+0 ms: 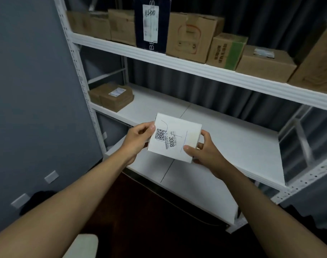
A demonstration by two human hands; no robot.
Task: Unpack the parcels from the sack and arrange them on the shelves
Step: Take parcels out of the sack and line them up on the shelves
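1. Two bare hands held one small white cardboard parcel [174,137] in the air, in front of the middle board of the white metal shelving rack [196,71].
2. The left hand [138,138] gripped the parcel's left edge, thumb curled onto the printed top face next to a black QR code, the other fingers tucked beneath.
3. The right hand [205,152] gripped the right edge, thumb pressed on the top face near the front corner, fingers wrapped round the side and underneath.
4. The parcel sat tilted, its top face turned towards the person, showing the number 3008 and thin pen lines.
5. The white middle shelf board [224,138] lay behind and below the parcel; I could not tell whether the parcel touched it.
6. At the far left end of that board lay a flat brown cardboard box with a white label [112,98], well apart from the held parcel.
7. On the upper shelf stood a row of brown cardboard boxes [194,37], with a tall dark navy box bearing a white label [151,25] upright among them.
8. A grey wall [28,90] stood to the left of the rack.
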